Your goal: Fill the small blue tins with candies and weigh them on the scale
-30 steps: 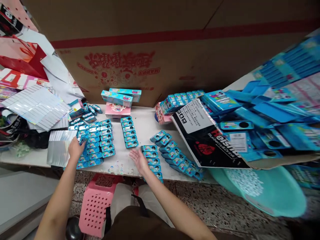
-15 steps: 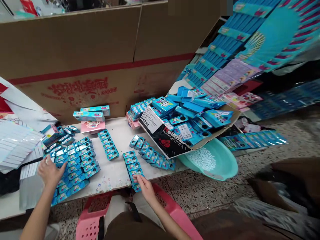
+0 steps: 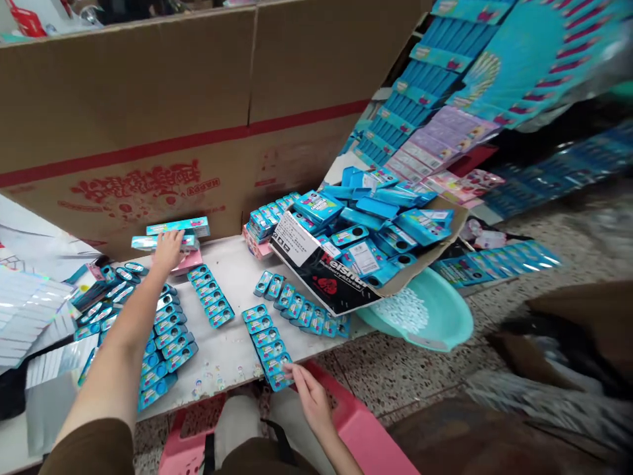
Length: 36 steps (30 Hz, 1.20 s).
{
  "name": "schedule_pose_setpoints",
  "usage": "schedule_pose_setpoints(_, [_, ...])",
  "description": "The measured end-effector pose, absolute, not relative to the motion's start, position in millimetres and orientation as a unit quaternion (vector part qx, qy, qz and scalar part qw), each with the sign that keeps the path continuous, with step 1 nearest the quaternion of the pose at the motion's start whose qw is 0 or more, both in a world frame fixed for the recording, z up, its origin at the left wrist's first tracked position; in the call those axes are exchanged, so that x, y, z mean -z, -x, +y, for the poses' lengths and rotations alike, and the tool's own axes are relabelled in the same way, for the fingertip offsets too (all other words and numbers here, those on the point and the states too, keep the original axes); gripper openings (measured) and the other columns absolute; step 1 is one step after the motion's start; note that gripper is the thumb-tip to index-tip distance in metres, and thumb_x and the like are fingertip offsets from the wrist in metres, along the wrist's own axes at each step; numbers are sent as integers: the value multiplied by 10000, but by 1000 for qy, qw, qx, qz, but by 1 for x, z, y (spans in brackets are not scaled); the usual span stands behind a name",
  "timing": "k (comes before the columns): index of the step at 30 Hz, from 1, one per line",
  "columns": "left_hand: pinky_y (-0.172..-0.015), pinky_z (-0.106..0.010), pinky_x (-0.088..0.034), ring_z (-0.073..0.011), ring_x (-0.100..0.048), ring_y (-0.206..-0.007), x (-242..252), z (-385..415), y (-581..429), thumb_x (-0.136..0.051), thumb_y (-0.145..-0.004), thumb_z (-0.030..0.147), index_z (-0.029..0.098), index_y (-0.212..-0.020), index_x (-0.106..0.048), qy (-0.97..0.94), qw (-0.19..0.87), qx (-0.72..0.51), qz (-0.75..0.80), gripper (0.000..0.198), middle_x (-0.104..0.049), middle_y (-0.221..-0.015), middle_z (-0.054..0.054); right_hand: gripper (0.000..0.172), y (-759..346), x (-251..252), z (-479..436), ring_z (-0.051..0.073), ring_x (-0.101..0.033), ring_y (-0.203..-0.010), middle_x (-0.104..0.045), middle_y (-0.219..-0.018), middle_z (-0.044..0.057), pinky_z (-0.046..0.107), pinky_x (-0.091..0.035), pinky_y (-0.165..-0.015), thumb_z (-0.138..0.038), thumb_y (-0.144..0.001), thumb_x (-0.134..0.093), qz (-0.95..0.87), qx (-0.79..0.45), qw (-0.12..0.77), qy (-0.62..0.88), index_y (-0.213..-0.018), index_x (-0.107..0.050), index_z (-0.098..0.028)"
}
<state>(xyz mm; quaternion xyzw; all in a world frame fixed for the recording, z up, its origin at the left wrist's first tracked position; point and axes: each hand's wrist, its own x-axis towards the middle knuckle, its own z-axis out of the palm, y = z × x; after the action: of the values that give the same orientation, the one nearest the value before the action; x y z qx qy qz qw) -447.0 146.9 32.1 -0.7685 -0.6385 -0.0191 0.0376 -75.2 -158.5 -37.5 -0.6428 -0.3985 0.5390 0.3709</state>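
Note:
Reaching far forward, my left hand (image 3: 169, 251) has its fingers curled over a long, slim blue carton (image 3: 143, 243), which lies on a pink box (image 3: 190, 262). A second blue carton (image 3: 178, 226) lies just behind it. My right hand (image 3: 311, 396) has its fingers stretched out, with the tips by the near end of a row of small blue boxes with round windows (image 3: 267, 340). Another such row (image 3: 210, 295) lies between my hands. My left forearm covers part of a block of several rows of blue boxes (image 3: 173, 330).
A black-and-white open carton (image 3: 341, 284) heaped with blue boxes overhangs a green basin (image 3: 457, 316) of white pellets. A tall cardboard box (image 3: 212, 79) walls the back of the white table (image 3: 217, 359). Silvery packs (image 3: 54, 396) lie left; a pink stool (image 3: 356, 429) is beneath me.
My left hand has moved from the block of blue boxes forward and right to the slim carton. My right hand has shifted slightly toward me and right. The view has turned slightly.

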Motion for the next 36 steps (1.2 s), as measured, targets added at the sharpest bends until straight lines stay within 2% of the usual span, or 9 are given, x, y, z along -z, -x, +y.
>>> schedule_pose_setpoints(4, [-951, -503, -388, -376, -532, -1079, -38, 164, 455, -631, -711, 368, 110, -926, -641, 785, 7, -103, -611, 336, -620, -1032, -203, 514, 67, 38, -159, 251, -657, -817, -717, -908, 125, 374, -515, -806, -629, -801, -501, -372, -520, 389, 664, -912, -715, -175])
schedule_pose_setpoints(8, [-823, -400, -476, -242, -609, -812, -81, 181, 461, -639, -699, 511, 91, -938, -623, 756, -96, -146, -630, 484, -658, -833, -93, 480, 66, 38, -152, 233, -648, -821, -710, -952, 118, 356, -509, -796, -589, -827, -489, -368, -517, 392, 666, -920, -706, -171])
schedule_pose_setpoints(12, [-798, -326, -485, -101, -537, -699, -156, 147, 445, -593, -712, 573, 29, -1025, -576, 796, -194, -40, -571, 628, -619, -801, 17, 461, 75, 32, -144, 218, -640, -869, -702, -992, 103, 354, -494, -836, -567, -847, -478, -381, -550, 379, 640, -961, -696, -177])
schedule_pose_setpoints(15, [-777, -276, -483, -118, -542, -765, -181, 65, 408, -566, -780, 438, 120, -990, -582, 841, -230, 100, -480, 381, -604, -860, 8, 537, 91, 26, -137, 196, -639, -817, -701, -932, 103, 325, -505, -764, -631, -828, -457, -343, -629, 362, 597, -944, -688, -160])
schedule_pose_setpoints(17, [-789, -289, -473, -147, -538, -823, -164, -4, 380, -473, -834, 282, 182, -849, -571, 874, -253, 135, -393, 140, -593, -837, -19, 638, 103, 24, -135, 179, -636, -741, -694, -896, 109, 284, -500, -627, -700, -813, -392, -272, -719, 328, 549, -944, -679, -146])
schedule_pose_setpoints(20, [-846, -328, -451, -147, -486, -731, -96, -103, 348, -431, -837, 118, 197, -707, -514, 909, -260, 109, -306, 173, -526, -692, -10, 724, 118, 29, -137, 148, -611, -654, -679, -855, 97, 232, -442, -494, -733, -823, -281, -173, -833, 234, 471, -988, -665, -141])
schedule_pose_setpoints(26, [-1035, -423, -349, -171, -530, -881, 40, -207, 337, -450, -854, 75, 204, -862, -585, 916, -182, 69, -350, 187, -584, -808, -29, 315, 134, 75, -168, 180, -627, -791, -703, -901, 50, 269, -484, -669, -419, -802, -587, -397, -740, 57, 539, -960, -679, -162])
schedule_pose_setpoints(31, [-1071, -522, -282, -309, -344, -1303, 47, -213, 382, -538, -831, 188, 224, -1270, -487, 795, -93, 41, -597, 443, -478, -1315, -133, 316, 155, 114, -180, 265, -617, -1000, -678, -1051, 169, 381, -441, -896, -232, -893, -403, -497, -602, -27, 625, -1061, -634, -96])
schedule_pose_setpoints(36, [-1047, -522, -312, -334, -374, -1259, 16, -191, 463, -531, -843, 364, 124, -1268, -484, 632, 5, 97, -769, 490, -492, -1255, -202, 464, 175, 134, -175, 288, -441, -1277, -471, -1362, 226, 397, -331, -1051, -256, -904, -375, -533, -537, -2, 654, -1320, -443, -63])
